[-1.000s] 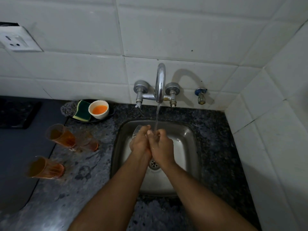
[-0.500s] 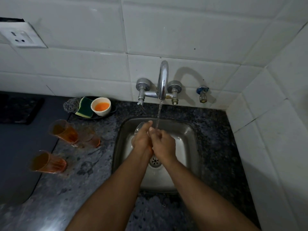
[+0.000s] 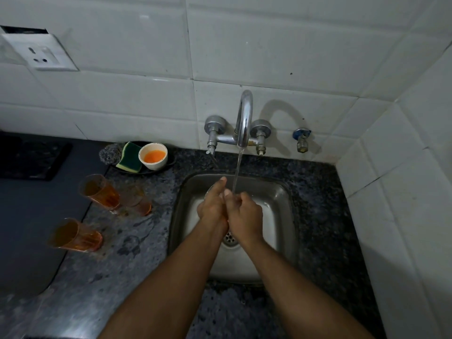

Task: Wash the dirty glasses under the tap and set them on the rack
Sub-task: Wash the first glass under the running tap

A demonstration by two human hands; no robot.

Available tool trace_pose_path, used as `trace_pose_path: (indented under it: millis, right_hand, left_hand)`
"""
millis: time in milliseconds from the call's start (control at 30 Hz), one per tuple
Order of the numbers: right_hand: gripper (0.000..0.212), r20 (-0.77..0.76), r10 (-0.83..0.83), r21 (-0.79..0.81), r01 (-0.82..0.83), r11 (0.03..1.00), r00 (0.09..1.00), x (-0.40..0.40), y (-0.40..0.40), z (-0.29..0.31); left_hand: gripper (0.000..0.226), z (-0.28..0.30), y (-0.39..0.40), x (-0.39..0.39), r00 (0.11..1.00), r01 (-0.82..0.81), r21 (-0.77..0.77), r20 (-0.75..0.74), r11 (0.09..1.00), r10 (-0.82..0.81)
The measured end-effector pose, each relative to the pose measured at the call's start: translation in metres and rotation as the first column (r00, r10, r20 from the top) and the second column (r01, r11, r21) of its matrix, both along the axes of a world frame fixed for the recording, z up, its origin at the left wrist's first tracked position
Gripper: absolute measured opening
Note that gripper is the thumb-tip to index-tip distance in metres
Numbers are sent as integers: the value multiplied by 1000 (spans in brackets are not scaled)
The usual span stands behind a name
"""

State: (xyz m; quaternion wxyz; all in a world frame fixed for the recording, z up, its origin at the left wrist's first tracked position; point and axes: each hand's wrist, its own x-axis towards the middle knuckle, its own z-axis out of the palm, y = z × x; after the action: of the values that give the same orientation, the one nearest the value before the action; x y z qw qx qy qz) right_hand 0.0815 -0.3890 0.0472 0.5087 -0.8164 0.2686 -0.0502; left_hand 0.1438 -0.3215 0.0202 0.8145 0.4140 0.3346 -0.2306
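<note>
Over the steel sink, my left hand and my right hand press together around a clear glass, of which only a sliver of rim shows left of my left fingers. Water runs from the chrome tap onto my fingers. Three amber-tinted glasses stand on the counter to the left: one far left, a paler one beside it, and one nearer me. No rack is visible.
A dark dish at the wall holds a green-yellow sponge, a steel scrubber and a white bowl of orange liquid. A dark mat lies far left. A small blue valve sticks from the tiled wall. White tiles close off the right.
My hands stay under the running water and have shifted slightly, rubbing the glass; my left index finger now points out more. The view has drifted a little.
</note>
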Motion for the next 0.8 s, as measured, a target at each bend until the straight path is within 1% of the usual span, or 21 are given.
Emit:
trace_pose_path:
  millis: [33, 67, 100, 133, 200, 267, 333, 367, 400, 433, 467, 500, 533, 567, 600, 633, 667, 700, 733, 767, 800]
  right_hand:
    - [44, -94, -60, 217, 80, 973, 994, 5, -2, 2]
    - [46, -235, -80, 453, 182, 873, 969, 8, -5, 6]
    - [47, -350, -41, 587, 253, 769, 936, 9, -8, 10]
    - [48, -389, 8, 626, 257, 737, 921, 11, -11, 13]
    - [51, -327, 41, 489, 132, 862, 944, 11, -13, 10]
    - [50, -173, 47, 135, -23, 991, 984, 6, -12, 3]
    - [53, -69, 72, -143, -81, 986, 995, 1, -9, -5]
    - [56, -60, 74, -164, -83, 983, 995, 1, -9, -7]
    - [58, -72, 50, -95, -57, 994, 996, 3, -10, -4]
    - [58, -126, -16, 92, 28, 995, 992, 7, -11, 0]
    - [56, -231, -68, 343, 147, 928, 971, 10, -11, 8]
    - [53, -334, -62, 525, 240, 817, 941, 11, -13, 16]
    - [50, -379, -12, 606, 258, 753, 925, 12, -17, 22]
    - [49, -378, 36, 614, 221, 758, 925, 12, -20, 22]
    - [52, -347, 62, 565, 156, 810, 936, 12, -21, 20]
    - [56, -305, 65, 447, 82, 891, 950, 11, -21, 17]
    - [60, -261, 57, 262, 14, 965, 964, 11, -21, 12]
    - [63, -215, 48, 69, -34, 997, 975, 10, -20, 7]
    - [65, -176, 28, -33, -35, 999, 984, 9, -17, 3]
    - [66, -184, 5, -45, -13, 999, 983, 9, -14, 3]
    - [65, -229, -36, 76, 55, 996, 973, 10, -15, 5]
  left_hand:
    - [42, 1, 2, 0, 1000, 18, -2, -4, 1000, -18]
    - [40, -1, 4, -1, 1000, 26, 11, -14, 1000, -26]
    - [42, -1, 5, -2, 999, 28, 20, -28, 999, -28]
    - [47, -2, 5, -3, 999, 31, 22, -38, 999, -30]
    - [60, 0, 4, -5, 999, 39, 50, -38, 998, -37]
    - [73, 2, -1, -3, 998, 53, 70, -27, 996, -51]
    - [79, 3, -6, 0, 998, 51, 75, -34, 996, -48]
    - [80, 3, -6, 1, 999, 40, 71, -31, 997, -38]
    - [82, 2, -7, 2, 998, 56, 58, -26, 997, -55]
    - [83, 1, -7, 2, 996, 86, 38, -11, 996, -86]
    - [81, -2, -6, 2, 993, 118, 25, 0, 993, -118]
    - [75, -2, -4, 2, 990, 141, 5, 13, 990, -141]
    - [70, -3, -4, 0, 989, 149, -5, 23, 989, -149]
    - [67, -5, -3, -1, 988, 152, 6, 28, 988, -152]
    - [66, -2, -3, -2, 987, 156, 31, 33, 987, -157]
    - [63, 0, -5, -3, 988, 150, 65, 29, 986, -152]
    - [60, 4, -7, -4, 990, 137, 117, 20, 984, -140]
    - [60, 6, -10, -5, 992, 125, 172, 3, 977, -128]
    - [62, 7, -12, -5, 992, 126, 214, -19, 969, -124]
    - [66, 7, -14, -5, 990, 143, 224, -32, 964, -140]
    - [73, 10, -13, -5, 985, 171, 199, -30, 965, -169]
